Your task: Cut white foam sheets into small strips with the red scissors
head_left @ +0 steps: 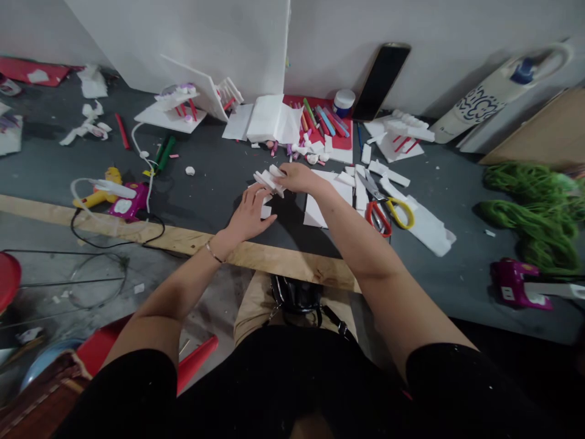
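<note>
Near the table's front edge, my right hand (299, 177) pinches a small white foam piece (269, 178) with stepped, ridged parts. My left hand (250, 213) lies just to the left and below it, palm down, with its fingers stretched out and thumb apart. Its fingertips reach the lower edge of the foam piece; whether they press on it is hard to tell. A small white scrap (265, 211) shows between the left thumb and fingers. Under my right forearm lies a flat white sheet (317, 210).
Right of my hands are scissors (377, 194) among white foam strips (427, 228). Glue guns lie left (128, 201) and right (514, 283). Coloured sticks (326, 122), a phone (381, 82), small white models (402, 129), a bottle (482, 100) and green yarn (532, 201) stand behind or beside.
</note>
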